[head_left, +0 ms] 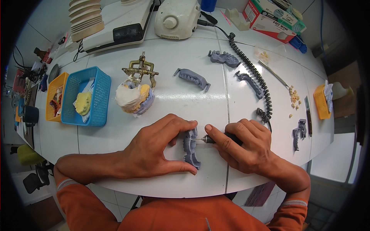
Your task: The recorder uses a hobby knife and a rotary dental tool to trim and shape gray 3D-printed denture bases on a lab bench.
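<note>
A grey-blue moulded dental piece (pixel 190 152) lies lengthwise on the white tabletop, pinned at its two ends between the thumb and index finger of my left hand (pixel 156 150). My right hand (pixel 248 146) is wrapped round a black rotary handpiece (pixel 233 139) with a metal nose; its thin bit reaches across the dental piece from the right. The handpiece's coiled black cord (pixel 254 77) runs back to a cream control unit (pixel 173 19). Beyond my hands stand a brass articulator (pixel 139 71) with a plaster cast (pixel 129 98), and more grey dental pieces (pixel 192 79).
Blue (pixel 86 117) and yellow baskets (pixel 52 115) sit at left. At right are a knife (pixel 308 119), a metal rod (pixel 271 73), several small beige bits (pixel 293 94) and another yellow basket (pixel 322 104). A white machine (pixel 108 34) and mask boxes (pixel 269 25) line the back.
</note>
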A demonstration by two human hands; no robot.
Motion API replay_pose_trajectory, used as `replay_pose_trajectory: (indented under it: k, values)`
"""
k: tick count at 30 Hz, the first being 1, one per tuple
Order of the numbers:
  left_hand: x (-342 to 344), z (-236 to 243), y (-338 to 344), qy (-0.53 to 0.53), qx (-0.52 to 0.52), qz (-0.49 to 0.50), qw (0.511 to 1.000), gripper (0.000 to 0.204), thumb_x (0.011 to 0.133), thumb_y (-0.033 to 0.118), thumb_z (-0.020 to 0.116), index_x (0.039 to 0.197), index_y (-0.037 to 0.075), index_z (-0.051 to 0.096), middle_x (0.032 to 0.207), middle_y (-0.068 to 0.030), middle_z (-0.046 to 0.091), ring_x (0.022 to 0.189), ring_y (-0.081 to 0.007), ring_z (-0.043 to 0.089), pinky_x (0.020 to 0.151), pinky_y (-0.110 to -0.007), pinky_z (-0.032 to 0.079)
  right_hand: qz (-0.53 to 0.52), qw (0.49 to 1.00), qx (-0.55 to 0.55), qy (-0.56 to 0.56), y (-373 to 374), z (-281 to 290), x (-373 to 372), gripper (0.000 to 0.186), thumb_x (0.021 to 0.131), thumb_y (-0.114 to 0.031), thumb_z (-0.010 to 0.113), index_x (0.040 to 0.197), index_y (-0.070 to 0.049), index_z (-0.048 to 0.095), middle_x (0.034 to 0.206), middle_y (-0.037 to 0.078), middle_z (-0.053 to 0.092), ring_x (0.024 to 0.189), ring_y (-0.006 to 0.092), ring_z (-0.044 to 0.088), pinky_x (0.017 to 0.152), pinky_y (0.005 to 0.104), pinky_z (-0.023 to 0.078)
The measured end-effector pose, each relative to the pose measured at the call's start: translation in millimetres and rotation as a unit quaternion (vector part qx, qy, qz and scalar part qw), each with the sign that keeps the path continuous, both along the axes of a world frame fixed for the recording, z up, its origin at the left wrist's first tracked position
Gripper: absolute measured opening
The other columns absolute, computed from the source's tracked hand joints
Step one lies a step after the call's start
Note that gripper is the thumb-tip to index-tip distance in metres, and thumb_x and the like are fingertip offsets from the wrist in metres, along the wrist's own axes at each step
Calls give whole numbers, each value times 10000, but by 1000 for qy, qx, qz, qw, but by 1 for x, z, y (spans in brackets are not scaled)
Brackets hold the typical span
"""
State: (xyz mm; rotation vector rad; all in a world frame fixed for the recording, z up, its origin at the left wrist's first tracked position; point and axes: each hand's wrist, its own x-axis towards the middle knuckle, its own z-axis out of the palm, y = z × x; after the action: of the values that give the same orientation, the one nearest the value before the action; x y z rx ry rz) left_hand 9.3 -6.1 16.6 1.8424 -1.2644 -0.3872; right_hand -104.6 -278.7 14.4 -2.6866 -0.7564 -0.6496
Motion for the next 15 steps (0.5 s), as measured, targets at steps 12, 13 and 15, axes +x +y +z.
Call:
replay_pose_trajectory:
  k: [12,13,15]
  values:
    - [0,1,0,-1,5,0,1000,977,704,410,1071,1471,-4,628,1158,-102,680,819,-166,606,677,-293,534,-1,1000,-1,-2,1,0,0,611,792,-102,862,1398,-125,791,836,-2,607,655,119,540,553,301,398]
    - [0,1,0,-1,5,0,1000,977,704,410,1071,1471,-4,628,1158,-102,680,819,-166,606,677,-293,534,-1,1000,-1,-2,0,0,0,611,792,-102,862,1398,-125,791,836,-2,607,655,119,540,553,301,398]
    - [0,2,0,-2,2,1,1000,972,709,397,1072,1475,-9,631,1154,-102,678,822,-165,606,680,-295,536,4,1000,-2,-3,0,0,0,615,787,-101,862,1397,-126,792,835,-5,604,657,117,539,553,300,391]
